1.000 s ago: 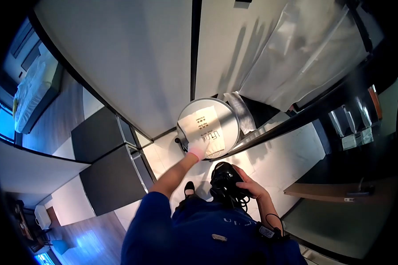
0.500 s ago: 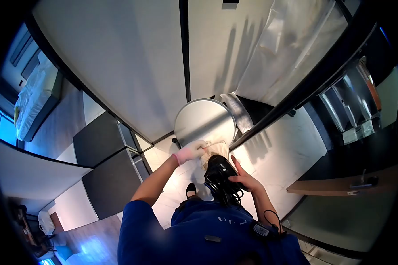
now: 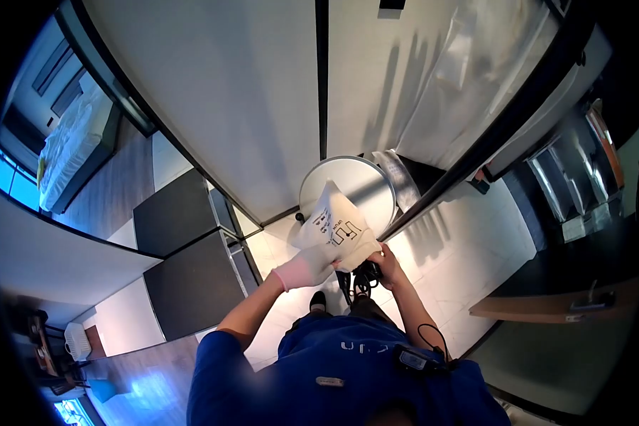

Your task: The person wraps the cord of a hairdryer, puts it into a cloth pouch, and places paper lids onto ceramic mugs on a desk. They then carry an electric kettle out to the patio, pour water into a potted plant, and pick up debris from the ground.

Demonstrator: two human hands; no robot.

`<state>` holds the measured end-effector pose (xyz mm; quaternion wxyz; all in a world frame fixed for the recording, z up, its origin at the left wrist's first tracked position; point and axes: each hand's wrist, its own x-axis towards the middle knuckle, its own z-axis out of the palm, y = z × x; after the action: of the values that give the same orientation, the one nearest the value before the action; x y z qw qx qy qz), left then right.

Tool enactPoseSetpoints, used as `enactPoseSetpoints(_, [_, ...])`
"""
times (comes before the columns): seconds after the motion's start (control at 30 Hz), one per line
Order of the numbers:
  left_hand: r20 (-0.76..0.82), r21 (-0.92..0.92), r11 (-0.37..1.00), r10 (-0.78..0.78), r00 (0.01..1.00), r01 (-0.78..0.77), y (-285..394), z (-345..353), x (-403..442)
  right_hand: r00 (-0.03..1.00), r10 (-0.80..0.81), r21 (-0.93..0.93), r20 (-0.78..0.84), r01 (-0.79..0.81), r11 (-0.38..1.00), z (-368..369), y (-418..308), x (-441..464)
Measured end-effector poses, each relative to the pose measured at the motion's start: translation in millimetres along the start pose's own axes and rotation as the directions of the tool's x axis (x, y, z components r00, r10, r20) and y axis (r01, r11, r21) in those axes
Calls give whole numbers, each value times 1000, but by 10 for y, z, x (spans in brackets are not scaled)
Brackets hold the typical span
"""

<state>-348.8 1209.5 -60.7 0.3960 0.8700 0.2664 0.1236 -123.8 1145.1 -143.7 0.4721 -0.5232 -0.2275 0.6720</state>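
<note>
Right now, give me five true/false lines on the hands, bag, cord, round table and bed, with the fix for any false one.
1. The left hand is gloved and the right hand is bare. True.
2. The bag lies flat on the round table. False: the left hand holds the bag at a tilt, hiding part of the round table from this view.
3. Some black cord shows next to the right hand. True.
4. The bag's visible side is unprinted. False: it carries dark lettering.
5. A bed shows at the left of the picture. True.
</note>
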Motion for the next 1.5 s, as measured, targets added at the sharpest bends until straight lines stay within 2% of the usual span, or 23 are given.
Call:
enactPoseSetpoints(0.13, [-119, 8, 972, -234, 965, 237, -322, 33, -83, 993, 26, 356, 114, -66, 932, 238, -22, 27])
enactPoseSetpoints(0.2, [-112, -61, 960, -277, 954, 272, -447, -3, -53, 978, 48, 334, 204, -116, 935, 265, -96, 83])
enactPoseSetpoints(0.27, [-338, -326, 944, -168, 926, 53, -579, -64, 8, 993, 14, 319, 114, -50, 946, 386, -328, -26])
enactPoseSetpoints(0.3, [-421, -327, 944, -114, 900, -34, -590, -90, 44, 980, -33, 261, 197, -20, 965, 218, -272, 143])
enactPoseSetpoints(0.33, [-421, -330, 943, -115, 900, -34, -534, -147, 85, 994, -47, 116, 95, 36, 993, 222, -349, 209])
enactPoseSetpoints(0.4, [-270, -798, 602, -299, 915, -39, -437, -272, 181, 974, -219, 102, 53, 213, 972, 313, -545, 256])
enactPoseSetpoints(0.43, [-128, -859, 509, -320, 939, 56, -643, -295, 240, 957, -291, 107, 7, 288, 952, 499, -770, 207])
enactPoseSetpoints(0.47, [-147, -852, 522, -312, 938, 40, -644, -333, 291, 946, -321, 138, 41, 313, 940, 566, -961, 170])
enactPoseSetpoints(0.53, [-90, -989, 138, -304, 948, -50, -639, -314, 322, 927, -369, -6, 74, 370, 929, 596, -1151, 190])
enactPoseSetpoints(0.6, [-126, -992, 45, -255, 959, -119, -598, -324, 366, 924, -340, -223, 176, 374, 900, 608, -1228, 175])
enactPoseSetpoints(0.67, [-123, -987, -68, -252, 960, -145, -339, -366, 355, 775, -510, -453, 373, 632, 629, 673, -1095, 257])
enactPoseSetpoints(0.7, [-122, -986, -75, -258, 958, -146, -298, -348, 377, 851, -294, -685, 436, 525, 505, 774, -1317, 74])
enactPoseSetpoints(0.73, [-186, -978, 136, -207, 960, -160, -266, -344, 405, 852, -288, -685, 437, 523, 507, 738, -1325, 142])
enactPoseSetpoints(0.8, [-246, -921, 342, -146, 958, -184, -312, -314, 468, 862, -139, -711, 488, 484, 511, 639, -1330, 328])
enactPoseSetpoints(0.87, [-122, -992, 63, -313, 942, -108, -447, -224, 497, 809, -81, -536, 582, 457, 710, 549, -1322, 360])
enactPoseSetpoints(0.93, [-275, -894, 426, -268, 923, -142, -331, -236, 372, 804, 88, -587, 588, 349, 731, 531, -1370, 328])
enactPoseSetpoints(1.07, [-244, -952, 280, -450, 859, -123, -514, -46, 216, 786, 313, -523, 533, 16, 852, 563, -1240, 345])
enactPoseSetpoints(1.13, [-213, -922, 388, -489, 846, -7, -546, 9, 111, 820, -58, -532, 570, 422, 734, 658, -1159, 392])
enactPoseSetpoints(1.17, [-175, -891, 445, -516, 839, 88, -565, 28, 54, 893, -105, -547, 437, 356, 758, 658, -1159, 385])
enactPoseSetpoints(1.33, [149, -558, 765, -289, 946, 322, -410, -310, -272, 829, -156, -509, 537, 466, 724, 828, -1505, 198])
enactPoseSetpoints(1.4, [-443, -69, 968, -246, 862, 241, -505, -404, -315, 612, -171, -409, 772, 685, 603, 948, -1592, 70])
enactPoseSetpoints(1.43, [-447, -72, 967, -249, 859, 243, -457, -509, -251, 634, -84, -477, 769, 656, 584, 1082, -1652, -49])
enactPoseSetpoints(1.5, [-344, 222, 974, 37, 938, 43, -318, -572, -59, 664, -45, -526, 746, 629, 572, 1370, -1858, -278])
